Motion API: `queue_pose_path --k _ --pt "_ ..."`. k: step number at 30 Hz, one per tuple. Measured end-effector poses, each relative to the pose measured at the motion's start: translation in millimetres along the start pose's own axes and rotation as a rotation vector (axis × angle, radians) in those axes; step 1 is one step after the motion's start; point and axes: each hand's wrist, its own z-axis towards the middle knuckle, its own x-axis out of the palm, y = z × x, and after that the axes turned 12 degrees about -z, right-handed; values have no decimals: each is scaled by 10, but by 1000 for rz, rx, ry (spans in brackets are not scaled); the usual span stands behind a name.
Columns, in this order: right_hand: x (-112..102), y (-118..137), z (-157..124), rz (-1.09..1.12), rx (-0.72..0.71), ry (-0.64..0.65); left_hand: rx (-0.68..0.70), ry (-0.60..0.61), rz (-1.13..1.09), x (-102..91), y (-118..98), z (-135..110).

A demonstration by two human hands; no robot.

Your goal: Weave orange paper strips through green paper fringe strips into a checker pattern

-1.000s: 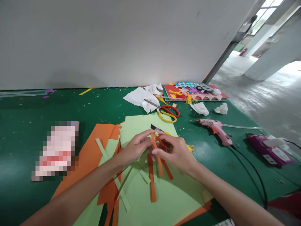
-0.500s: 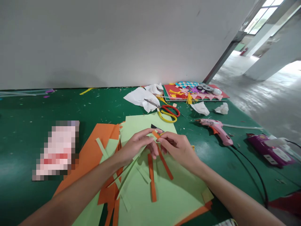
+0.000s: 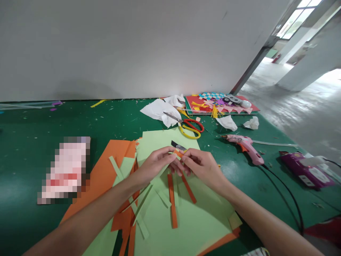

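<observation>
An orange paper strip (image 3: 178, 153) was pinched tight by the left hand (image 3: 154, 166) and the right hand (image 3: 203, 169) above the green paper (image 3: 191, 220).

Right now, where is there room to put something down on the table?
Free: the green table between the orange paper and the white tissue, and its left side by the wall. Crowded: paper strips around the left hand and right hand, and the scissors, glue gun and cord.

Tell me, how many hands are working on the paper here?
2: the left hand and right hand meet over the light green sheet, both pinching one orange strip. No others show.
</observation>
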Motion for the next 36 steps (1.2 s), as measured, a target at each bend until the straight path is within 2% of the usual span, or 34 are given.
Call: queue_pose_path --k 4,17,28,36 --pt "-3 -7 -17 10 4 9 36 -57 56 -6 15 -1" --pt "11 -14 -12 42 34 -9 51 -48 94 -4 -7 -4" --pt "8 17 -18 40 37 5 58 -106 45 40 -15 -12" --pt "16 5 -21 21 16 39 116 -156 180 25 -12 -17"
